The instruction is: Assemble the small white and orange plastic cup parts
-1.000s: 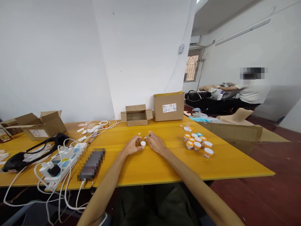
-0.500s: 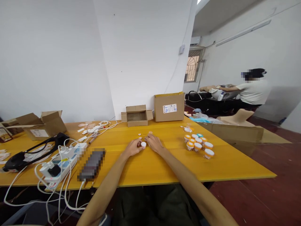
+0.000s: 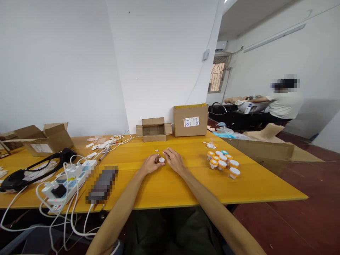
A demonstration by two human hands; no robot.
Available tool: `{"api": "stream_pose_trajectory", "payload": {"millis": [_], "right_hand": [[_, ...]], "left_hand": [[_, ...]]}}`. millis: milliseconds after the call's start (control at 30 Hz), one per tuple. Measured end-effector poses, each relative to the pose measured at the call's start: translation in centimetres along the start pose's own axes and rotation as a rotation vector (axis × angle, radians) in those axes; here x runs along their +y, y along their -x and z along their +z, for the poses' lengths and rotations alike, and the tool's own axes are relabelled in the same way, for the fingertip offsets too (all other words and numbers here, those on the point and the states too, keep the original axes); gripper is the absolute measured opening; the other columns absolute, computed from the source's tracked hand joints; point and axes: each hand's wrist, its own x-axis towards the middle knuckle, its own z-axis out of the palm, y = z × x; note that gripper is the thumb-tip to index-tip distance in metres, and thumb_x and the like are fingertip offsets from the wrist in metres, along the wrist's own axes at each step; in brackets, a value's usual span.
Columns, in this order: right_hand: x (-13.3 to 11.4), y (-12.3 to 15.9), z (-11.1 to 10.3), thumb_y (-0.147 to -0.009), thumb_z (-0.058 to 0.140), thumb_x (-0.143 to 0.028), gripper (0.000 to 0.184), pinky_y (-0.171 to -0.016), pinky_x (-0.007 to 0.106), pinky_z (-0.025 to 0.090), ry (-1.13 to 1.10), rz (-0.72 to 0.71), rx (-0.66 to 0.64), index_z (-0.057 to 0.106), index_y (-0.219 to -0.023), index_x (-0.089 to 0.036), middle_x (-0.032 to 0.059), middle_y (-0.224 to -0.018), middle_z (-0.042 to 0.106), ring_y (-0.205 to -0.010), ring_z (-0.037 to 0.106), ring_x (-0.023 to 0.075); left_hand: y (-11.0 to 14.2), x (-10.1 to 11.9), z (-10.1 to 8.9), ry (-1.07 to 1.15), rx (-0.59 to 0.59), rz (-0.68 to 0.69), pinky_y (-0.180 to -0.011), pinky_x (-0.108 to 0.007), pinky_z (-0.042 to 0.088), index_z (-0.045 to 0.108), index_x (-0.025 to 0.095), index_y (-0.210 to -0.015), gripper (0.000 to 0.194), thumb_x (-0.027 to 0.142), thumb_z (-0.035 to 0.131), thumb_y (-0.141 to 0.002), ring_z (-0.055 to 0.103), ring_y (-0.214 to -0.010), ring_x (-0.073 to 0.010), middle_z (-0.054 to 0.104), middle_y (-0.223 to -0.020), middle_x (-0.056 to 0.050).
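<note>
My left hand (image 3: 150,164) curls its thumb and fingers around a small white round container (image 3: 161,160) on the yellow table. Just right of it, my right hand (image 3: 173,160) has its fingertips drawn together in a pinch. What sits between those fingertips, if anything, is too small to make out. Small white pieces (image 3: 156,150) lie on the table just beyond both hands. Off to the right stands a group of small jars (image 3: 222,163) with white, orange and teal lids; one white-lidded jar (image 3: 234,172) is nearest the front edge.
Behind the hands are an open cardboard box (image 3: 154,130) and a taller closed carton (image 3: 190,120). On the left lie a power strip (image 3: 79,179) with tangled cables, a phone (image 3: 102,184) and a black headset (image 3: 39,170). Far right, another person (image 3: 284,101) sits working.
My right hand's fingers have drawn back slightly toward the container and closed together. My left hand stays around the container. The view has shifted a little.
</note>
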Motion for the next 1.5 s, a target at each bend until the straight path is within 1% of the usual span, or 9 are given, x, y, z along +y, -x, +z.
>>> {"api": "stream_pose_trajectory", "payload": {"millis": [200, 433, 567, 667, 867, 1033, 1233, 1367, 1500], "right_hand": [[-1.3, 0.5, 0.3, -0.099, 0.042, -0.026, 0.028, -0.078, 0.032, 0.048, -0.099, -0.181, 0.002, 0.07, -0.105, -0.026, 0.0081, -0.094, 0.066, -0.09, 0.062, 0.0215], [-1.4, 0.3, 1.0, -0.095, 0.046, -0.018, 0.023, -0.076, 0.032, 0.049, -0.221, -0.32, 0.147, 0.067, -0.101, -0.025, 0.0065, -0.089, 0.066, -0.086, 0.062, 0.0206], [-1.5, 0.4, 0.9, -0.094, 0.045, -0.016, 0.024, -0.078, 0.033, 0.049, -0.246, -0.291, 0.118, 0.066, -0.101, -0.025, 0.0061, -0.091, 0.067, -0.088, 0.062, 0.0208], [-1.5, 0.5, 0.9, -0.094, 0.046, -0.018, 0.022, -0.08, 0.033, 0.049, -0.242, -0.239, 0.079, 0.065, -0.103, -0.025, 0.006, -0.094, 0.067, -0.089, 0.061, 0.0208], [-1.0, 0.7, 1.0, -0.088, 0.064, -0.029, 0.011, -0.085, 0.036, 0.047, -0.113, -0.166, -0.005, 0.063, -0.097, -0.023, 0.0068, -0.097, 0.067, -0.094, 0.06, 0.0231], [-0.6, 0.7, 1.2, -0.086, 0.065, -0.022, 0.006, -0.081, 0.034, 0.045, 0.026, -0.123, -0.086, 0.063, -0.092, -0.023, 0.0061, -0.095, 0.068, -0.093, 0.06, 0.0225], [-0.8, 0.3, 1.0, -0.088, 0.058, -0.016, 0.01, -0.082, 0.035, 0.041, 0.218, 0.033, -0.102, 0.065, -0.09, -0.022, 0.0082, -0.1, 0.071, -0.102, 0.059, 0.0245], [-1.7, -0.2, 0.6, -0.089, 0.055, -0.015, 0.017, -0.086, 0.037, 0.039, 0.298, -0.005, -0.127, 0.067, -0.099, -0.022, 0.0101, -0.109, 0.07, -0.108, 0.056, 0.0261], [-2.8, -1.3, 0.9, -0.09, 0.052, -0.015, 0.024, -0.089, 0.04, 0.037, 0.334, -0.081, -0.207, 0.069, -0.105, -0.023, 0.0106, -0.106, 0.071, -0.106, 0.055, 0.0269]], "left_hand": [[0.2, 0.3, -1.0, 0.354, 0.048, 0.03, -0.081, -0.031, 0.047, 0.07, 0.018, -0.102, 0.041, 0.053, 0.066, -0.081, 0.059, -0.083, -0.0196, 0.069, -0.09, -0.004], [0.1, 0.8, -1.0, 0.684, -0.004, 0.027, -0.089, -0.033, 0.047, 0.075, 0.016, -0.095, 0.041, 0.052, 0.074, -0.075, 0.064, -0.094, -0.0241, 0.074, -0.096, -0.007], [-0.2, 0.5, -0.8, 0.709, 0.036, -0.014, -0.087, -0.033, 0.048, 0.077, 0.016, -0.09, 0.037, 0.047, 0.08, -0.07, 0.066, -0.093, -0.0245, 0.076, -0.094, -0.008], [-0.3, 0.3, -0.9, 0.699, 0.081, -0.051, -0.078, -0.031, 0.05, 0.077, 0.015, -0.087, 0.035, 0.045, 0.081, -0.068, 0.066, -0.081, -0.0214, 0.076, -0.086, -0.007], [-0.2, 0.3, -1.6, 0.705, 0.213, -0.109, -0.067, -0.029, 0.051, 0.076, 0.016, -0.082, 0.033, 0.042, 0.083, -0.063, 0.066, -0.07, -0.0188, 0.075, -0.076, -0.006], [-0.1, 0.4, -1.8, 0.679, 0.295, -0.154, -0.065, -0.027, 0.051, 0.074, 0.016, -0.077, 0.028, 0.038, 0.083, -0.062, 0.064, -0.065, -0.0165, 0.074, -0.069, -0.005], [-0.1, 0.0, -1.6, 0.665, 0.307, -0.201, -0.057, -0.024, 0.045, 0.072, 0.016, -0.073, 0.028, 0.041, 0.082, -0.064, 0.061, -0.059, -0.0141, 0.073, -0.067, -0.004], [0.0, -0.2, -1.6, 0.671, 0.321, -0.221, -0.053, -0.023, 0.042, 0.071, 0.017, -0.071, 0.032, 0.046, 0.082, -0.062, 0.059, -0.054, -0.0128, 0.07, -0.063, -0.002], [0.0, -0.3, -1.6, 0.695, 0.326, -0.248, -0.052, -0.023, 0.042, 0.07, 0.017, -0.069, 0.035, 0.048, 0.083, -0.06, 0.058, -0.052, -0.0125, 0.067, -0.06, -0.001]]}}
